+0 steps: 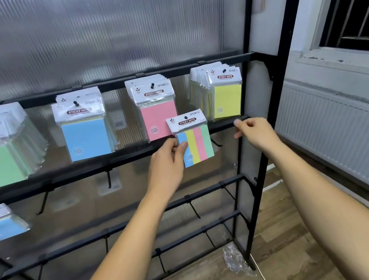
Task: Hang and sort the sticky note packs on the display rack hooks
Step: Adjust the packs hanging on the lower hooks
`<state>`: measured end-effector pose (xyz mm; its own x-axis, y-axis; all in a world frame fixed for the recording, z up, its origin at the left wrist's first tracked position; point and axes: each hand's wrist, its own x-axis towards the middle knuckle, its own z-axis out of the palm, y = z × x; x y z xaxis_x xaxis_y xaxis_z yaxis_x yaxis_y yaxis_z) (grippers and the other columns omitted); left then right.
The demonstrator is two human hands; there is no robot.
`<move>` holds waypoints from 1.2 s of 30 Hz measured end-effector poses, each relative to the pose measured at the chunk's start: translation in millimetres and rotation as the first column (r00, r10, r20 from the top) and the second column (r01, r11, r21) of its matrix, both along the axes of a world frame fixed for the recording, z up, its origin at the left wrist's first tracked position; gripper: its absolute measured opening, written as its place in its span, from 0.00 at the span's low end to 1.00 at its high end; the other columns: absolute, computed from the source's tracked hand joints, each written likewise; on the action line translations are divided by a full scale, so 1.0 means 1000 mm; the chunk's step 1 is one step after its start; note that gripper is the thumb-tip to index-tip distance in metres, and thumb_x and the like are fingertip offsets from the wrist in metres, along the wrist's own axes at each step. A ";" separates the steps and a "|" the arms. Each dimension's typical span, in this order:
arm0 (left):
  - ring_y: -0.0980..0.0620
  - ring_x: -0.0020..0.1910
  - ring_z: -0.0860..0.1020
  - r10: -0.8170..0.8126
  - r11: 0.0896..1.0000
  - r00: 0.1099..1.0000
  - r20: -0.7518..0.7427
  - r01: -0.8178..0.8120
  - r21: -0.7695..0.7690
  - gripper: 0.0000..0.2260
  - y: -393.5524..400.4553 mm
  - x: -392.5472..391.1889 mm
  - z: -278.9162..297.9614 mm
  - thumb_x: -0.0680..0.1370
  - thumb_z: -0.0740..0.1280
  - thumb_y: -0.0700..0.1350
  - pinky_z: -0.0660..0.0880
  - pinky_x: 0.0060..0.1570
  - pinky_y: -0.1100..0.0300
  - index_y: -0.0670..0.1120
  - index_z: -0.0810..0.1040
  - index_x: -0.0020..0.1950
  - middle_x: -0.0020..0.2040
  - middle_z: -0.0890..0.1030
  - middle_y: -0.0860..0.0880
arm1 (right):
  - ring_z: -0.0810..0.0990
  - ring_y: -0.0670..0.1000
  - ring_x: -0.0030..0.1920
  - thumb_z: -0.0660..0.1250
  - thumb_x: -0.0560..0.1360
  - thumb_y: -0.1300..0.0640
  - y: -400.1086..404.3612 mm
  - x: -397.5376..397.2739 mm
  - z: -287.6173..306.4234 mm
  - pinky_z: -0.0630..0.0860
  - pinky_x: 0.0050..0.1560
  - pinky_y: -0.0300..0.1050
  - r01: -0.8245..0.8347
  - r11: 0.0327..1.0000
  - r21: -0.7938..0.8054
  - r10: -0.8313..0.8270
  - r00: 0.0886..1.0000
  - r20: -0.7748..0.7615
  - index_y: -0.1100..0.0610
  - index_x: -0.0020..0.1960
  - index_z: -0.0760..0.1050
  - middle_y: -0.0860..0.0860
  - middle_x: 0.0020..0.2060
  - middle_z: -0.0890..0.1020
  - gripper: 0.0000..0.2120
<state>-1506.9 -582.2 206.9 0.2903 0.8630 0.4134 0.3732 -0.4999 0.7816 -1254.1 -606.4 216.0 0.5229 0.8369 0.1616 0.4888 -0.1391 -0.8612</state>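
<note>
Striped pack (194,141) pinched by left hand (167,159); right hand (254,131) apparently curled, empty.

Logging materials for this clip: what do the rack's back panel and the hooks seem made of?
Back panel: likely translucent ribbed plastic sheet, glossy; vertical flutes and blurred reflections show.
Hooks: apparently metal rod with matte black coating, thin and rigid, matching the rack frame; material not certain.
</note>
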 end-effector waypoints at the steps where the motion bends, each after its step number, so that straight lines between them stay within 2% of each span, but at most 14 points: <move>1: 0.59 0.39 0.77 -0.006 1.000 1.000 -0.008 0.006 -0.006 0.08 -0.003 -0.003 -0.001 0.82 0.62 0.50 0.69 0.34 0.65 0.49 0.76 0.48 0.43 0.81 0.55 | 0.73 0.47 0.35 0.60 0.82 0.46 -0.003 -0.007 -0.007 0.68 0.36 0.42 -0.037 0.999 -0.022 0.037 0.999 -0.007 0.55 0.41 0.80 0.48 0.37 0.85 0.19; 4: 0.62 0.38 0.76 -0.015 1.000 1.000 -0.008 0.015 -0.017 0.07 -0.010 -0.014 -0.003 0.82 0.62 0.50 0.68 0.32 0.70 0.49 0.76 0.49 0.42 0.80 0.57 | 0.74 0.38 0.33 0.58 0.83 0.45 -0.013 -0.036 -0.019 0.67 0.39 0.41 -0.142 0.990 -0.004 0.142 0.990 -0.022 0.54 0.42 0.81 0.47 0.36 0.85 0.20; 8: 0.67 0.40 0.77 -0.028 0.999 1.000 -0.012 0.028 -0.038 0.06 -0.017 -0.037 -0.005 0.83 0.62 0.50 0.70 0.32 0.72 0.50 0.75 0.50 0.45 0.80 0.57 | 0.76 0.37 0.37 0.56 0.83 0.43 -0.022 -0.085 -0.021 0.70 0.43 0.39 -0.215 0.970 0.110 0.219 0.975 -0.023 0.54 0.42 0.81 0.45 0.38 0.85 0.22; 11: 0.65 0.41 0.78 -0.038 0.998 0.999 -0.006 0.038 -0.053 0.06 -0.021 -0.062 -0.005 0.83 0.61 0.50 0.70 0.34 0.73 0.50 0.75 0.51 0.46 0.80 0.57 | 0.74 0.36 0.34 0.57 0.83 0.45 -0.030 -0.123 -0.015 0.66 0.37 0.31 -0.269 0.952 0.143 0.267 0.963 0.037 0.51 0.41 0.79 0.41 0.34 0.81 0.19; 13: 0.66 0.38 0.77 -0.041 0.998 0.999 0.008 0.042 -0.052 0.07 -0.024 -0.082 -0.005 0.83 0.61 0.49 0.69 0.33 0.73 0.48 0.76 0.51 0.43 0.80 0.57 | 0.74 0.36 0.34 0.58 0.83 0.45 -0.031 -0.147 -0.013 0.67 0.35 0.29 -0.307 0.941 0.145 0.303 0.952 0.049 0.49 0.42 0.78 0.40 0.33 0.79 0.16; 16: 0.66 0.31 0.73 -0.018 0.998 0.999 0.027 0.020 -0.061 0.09 -0.029 -0.118 -0.007 0.83 0.62 0.48 0.66 0.31 0.71 0.45 0.76 0.49 0.36 0.76 0.58 | 0.75 0.38 0.34 0.61 0.81 0.43 -0.028 -0.186 -0.015 0.68 0.35 0.30 -0.359 0.922 0.143 0.356 0.933 0.050 0.52 0.45 0.80 0.43 0.35 0.81 0.15; 22: 0.64 0.30 0.72 0.078 0.994 0.997 0.027 -0.076 -0.077 0.08 -0.034 -0.210 -0.010 0.82 0.63 0.48 0.65 0.31 0.70 0.47 0.76 0.47 0.31 0.75 0.59 | 0.75 0.37 0.32 0.65 0.80 0.48 -0.021 -0.279 -0.016 0.67 0.33 0.28 -0.468 0.872 0.143 0.467 0.883 0.047 0.53 0.44 0.80 0.41 0.33 0.81 0.11; 25: 0.59 0.30 0.69 0.146 0.988 0.989 -0.033 -0.148 -0.051 0.10 -0.032 -0.260 -0.012 0.82 0.63 0.50 0.67 0.32 0.62 0.46 0.76 0.45 0.31 0.75 0.56 | 0.71 0.39 0.29 0.66 0.80 0.49 -0.014 -0.328 -0.016 0.65 0.31 0.30 -0.481 0.865 0.144 0.476 0.877 0.073 0.50 0.38 0.76 0.38 0.28 0.77 0.13; 28: 0.51 0.34 0.75 0.211 0.976 0.967 -0.146 -0.217 -0.029 0.12 -0.026 -0.309 -0.014 0.82 0.62 0.53 0.74 0.38 0.51 0.47 0.75 0.46 0.36 0.80 0.51 | 0.73 0.41 0.32 0.66 0.80 0.48 -0.009 -0.373 -0.019 0.66 0.32 0.33 -0.495 0.854 0.158 0.486 0.869 0.092 0.54 0.41 0.79 0.44 0.33 0.81 0.13; 32: 0.54 0.43 0.76 0.293 0.955 0.900 -0.322 -0.291 0.054 0.12 -0.024 -0.360 -0.011 0.82 0.59 0.57 0.75 0.42 0.54 0.51 0.75 0.50 0.44 0.80 0.57 | 0.74 0.43 0.33 0.65 0.80 0.48 -0.005 -0.424 -0.021 0.67 0.33 0.35 -0.488 0.851 0.197 0.478 0.873 0.099 0.57 0.42 0.79 0.48 0.35 0.82 0.15; 34: 0.55 0.47 0.75 0.329 0.943 0.874 -0.358 -0.324 0.075 0.11 -0.023 -0.386 -0.012 0.83 0.57 0.56 0.73 0.44 0.56 0.52 0.75 0.53 0.47 0.80 0.58 | 0.72 0.45 0.33 0.65 0.81 0.48 -0.004 -0.445 -0.020 0.66 0.34 0.38 -0.453 0.864 0.219 0.443 0.892 0.095 0.58 0.41 0.77 0.50 0.34 0.81 0.16; 36: 0.55 0.46 0.75 0.357 0.933 0.864 -0.356 -0.348 0.091 0.11 -0.022 -0.411 -0.015 0.83 0.56 0.55 0.72 0.44 0.56 0.53 0.75 0.52 0.47 0.79 0.59 | 0.69 0.46 0.32 0.64 0.81 0.48 -0.002 -0.463 -0.018 0.64 0.34 0.41 -0.415 0.874 0.251 0.406 0.909 0.088 0.61 0.38 0.74 0.54 0.32 0.78 0.19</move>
